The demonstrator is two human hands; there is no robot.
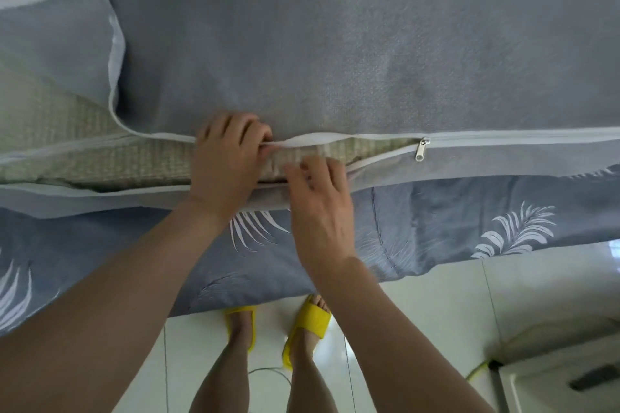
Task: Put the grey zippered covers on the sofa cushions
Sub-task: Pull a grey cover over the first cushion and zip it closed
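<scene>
The grey mesh zippered cover (pixel 335 60) half-sheathes the pale green woven cushion (pixel 134 161) across mid-frame. The left hand (pixel 228 157) pinches the upper white zip edge (pixel 302 140). The right hand (pixel 318 204), just beside it at 4 o'clock, touches the lower edge, too blurred to tell its grip. The silver zip pull (pixel 422 149) sits at 3 o'clock.

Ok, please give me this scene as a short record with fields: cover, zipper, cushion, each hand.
cover: grey cover lies over the cushion, its long side partly open
zipper: zipper slider sits right of both hands; closed to its right, open to its left
cushion: green checked cushion shows through the opening
left hand: left hand pinches the upper zipper edge
right hand: right hand has its fingers spread at the lower edge, blurred, no grip visible
underneath: leaf-print fabric
</scene>
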